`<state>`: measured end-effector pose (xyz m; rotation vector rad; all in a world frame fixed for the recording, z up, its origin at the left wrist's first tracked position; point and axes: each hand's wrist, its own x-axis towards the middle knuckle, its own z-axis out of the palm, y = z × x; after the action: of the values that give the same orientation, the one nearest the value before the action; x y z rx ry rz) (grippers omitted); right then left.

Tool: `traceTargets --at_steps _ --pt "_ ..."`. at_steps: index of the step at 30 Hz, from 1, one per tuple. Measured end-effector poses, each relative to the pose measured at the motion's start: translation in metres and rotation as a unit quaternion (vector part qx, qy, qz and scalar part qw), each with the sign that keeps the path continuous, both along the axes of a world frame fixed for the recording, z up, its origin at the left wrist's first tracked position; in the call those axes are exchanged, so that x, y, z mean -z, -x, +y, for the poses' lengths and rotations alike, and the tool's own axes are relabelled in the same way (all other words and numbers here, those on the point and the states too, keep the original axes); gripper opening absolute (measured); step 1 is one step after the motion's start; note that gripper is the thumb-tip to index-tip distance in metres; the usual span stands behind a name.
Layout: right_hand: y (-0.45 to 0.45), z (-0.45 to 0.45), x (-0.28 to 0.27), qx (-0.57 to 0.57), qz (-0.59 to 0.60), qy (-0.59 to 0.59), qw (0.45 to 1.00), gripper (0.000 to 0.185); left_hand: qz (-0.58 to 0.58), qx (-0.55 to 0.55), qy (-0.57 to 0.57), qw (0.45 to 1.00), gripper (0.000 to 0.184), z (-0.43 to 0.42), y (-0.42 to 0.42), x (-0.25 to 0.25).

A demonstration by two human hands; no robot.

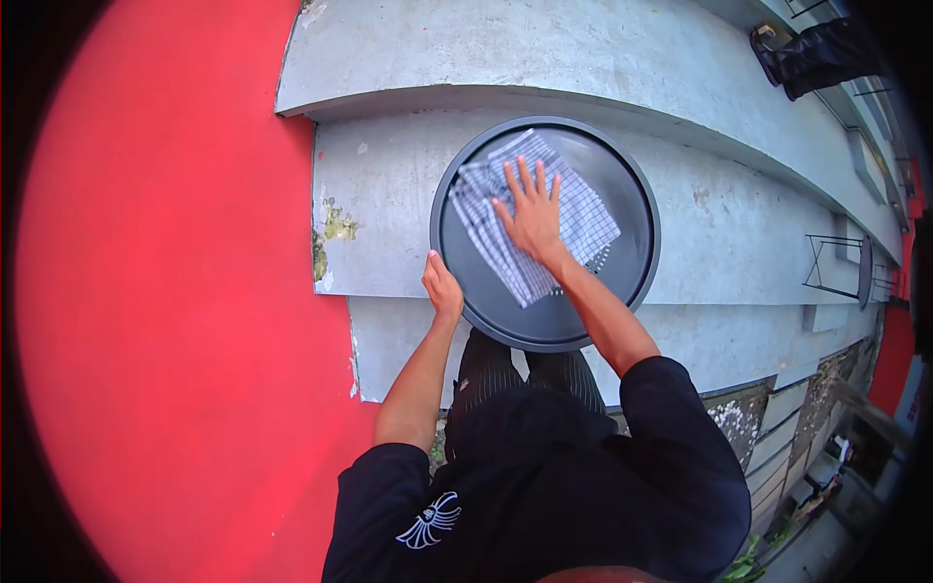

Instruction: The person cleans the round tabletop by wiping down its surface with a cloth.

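Note:
A large round dark-grey tray (pixel 622 282) with a raised rim is in front of me, over the concrete steps. My left hand (pixel 443 286) grips its left rim, with the thumb on top and the other fingers mostly hidden beneath. On the tray lies a blue-and-white checked cloth (pixel 583 207), unfolded and a little creased. Pressed flat on the cloth is my right hand (pixel 532 212), its fingers spread. A patch of small pale dots shows on the tray beside the cloth's lower right edge.
Pale concrete steps (pixel 719 214) run across the view, with chipped paint at their left ends. A red wall (pixel 175 291) borders them on the left. At the upper right are a person's dark-clad legs (pixel 821 58). A stool with thin metal legs (pixel 836 264) stands at the right.

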<state>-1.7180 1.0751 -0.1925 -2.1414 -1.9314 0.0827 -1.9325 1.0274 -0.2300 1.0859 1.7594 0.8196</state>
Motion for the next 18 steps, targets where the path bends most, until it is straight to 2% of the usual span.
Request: traceTargets --at_steps 1,3,6,8,11,14,16,18 --pt "0.010 -0.017 -0.006 -0.039 0.013 0.021 0.999 0.076 0.001 -0.002 0.003 1.000 0.061 0.004 -0.005 0.004" --pt "0.015 -0.037 -0.019 -0.080 0.026 0.049 0.995 0.077 -0.016 -0.044 -0.079 0.996 0.063 0.016 -0.024 0.018" --pt "0.010 -0.049 -0.036 -0.130 0.049 0.062 0.988 0.079 -0.079 -0.018 -0.027 0.996 0.066 0.018 -0.030 -0.014" --pt "-0.018 -0.035 -0.040 -0.157 0.051 0.082 0.983 0.082 -0.053 -0.027 -0.065 0.996 0.066 0.018 -0.019 0.018" --pt "-0.034 -0.006 -0.005 0.056 -0.009 -0.001 0.998 0.083 -0.098 -0.046 -0.057 0.992 0.065 0.001 -0.001 0.012" --pt "-0.007 0.005 0.001 0.125 -0.016 -0.021 0.992 0.080 -0.097 -0.031 -0.046 0.994 0.064 0.001 0.003 0.018" --pt "0.020 -0.016 -0.013 0.005 0.025 0.015 1.000 0.081 -0.126 -0.040 -0.040 0.990 0.063 0.004 -0.006 0.019" --pt "0.050 -0.044 -0.019 -0.084 0.055 0.043 0.994 0.083 -0.062 -0.040 -0.111 0.991 0.063 0.007 -0.016 0.011"
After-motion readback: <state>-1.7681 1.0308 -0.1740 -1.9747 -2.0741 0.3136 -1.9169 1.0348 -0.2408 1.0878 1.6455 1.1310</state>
